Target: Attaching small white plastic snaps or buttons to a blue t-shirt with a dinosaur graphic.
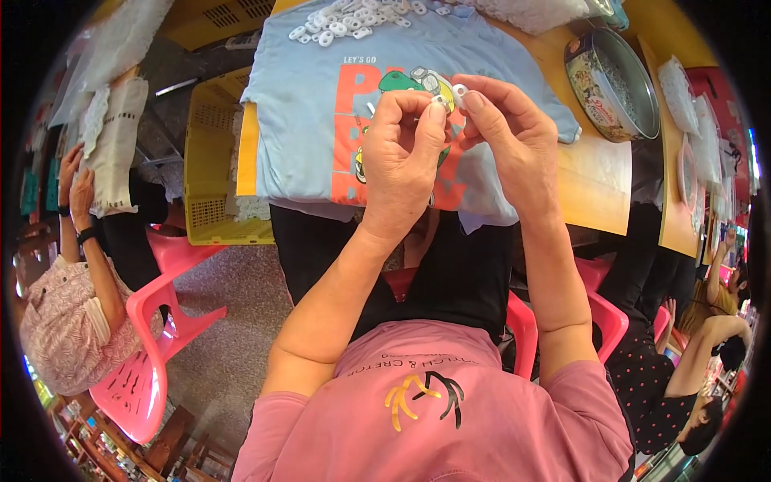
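Both hands raised together over a light blue printed shirt (305, 104) spread on the wooden table (598, 181). Left hand (401, 153) curled shut, thumb and forefinger pinched on something tiny at its tips, too small to make out. Right hand (506, 136) closed on a small white ring (459, 91), gripped between thumb and forefinger at the very top of the hand. Fingertips of the two hands nearly touching, ring lying just right of the left hand's pinch and facing it, so that only a short sideways gap separates them. No long axis to speak of: round piece, hole apparently turned toward the left. Farther off, a heap of white rings (357, 18) at the shirt's far edge; a round metal tin (614, 84) to the far right; a yellow plastic crate (213, 153) at left.
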Tool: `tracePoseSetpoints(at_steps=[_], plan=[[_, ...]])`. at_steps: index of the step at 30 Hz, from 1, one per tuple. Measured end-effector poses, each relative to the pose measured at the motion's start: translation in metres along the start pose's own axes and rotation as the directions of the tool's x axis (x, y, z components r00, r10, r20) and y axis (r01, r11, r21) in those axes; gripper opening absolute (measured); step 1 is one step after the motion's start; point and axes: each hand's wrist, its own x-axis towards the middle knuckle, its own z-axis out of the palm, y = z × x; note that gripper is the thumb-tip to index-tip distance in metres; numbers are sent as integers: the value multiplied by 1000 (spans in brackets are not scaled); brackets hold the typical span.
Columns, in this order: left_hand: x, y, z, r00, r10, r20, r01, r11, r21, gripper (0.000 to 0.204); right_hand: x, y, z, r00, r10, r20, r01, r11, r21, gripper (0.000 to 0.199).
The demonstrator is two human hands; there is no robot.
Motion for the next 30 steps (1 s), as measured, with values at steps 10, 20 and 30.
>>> tracePoseSetpoints(at_steps=[10,20,30], plan=[[0,0,-2,1000,-22,5,22,1000,5,6,-1,3,6,997,-71,6,71,992,-106,22],[1,-2,-5,1000,8,27,-8,1000,5,7,0,10,9,980,-196,20,196,966,-167,21],[2,-2,-7,981,34,189,-23,998,-64,9,2,-8,-2,992,64,109,-76,991,112,25]])
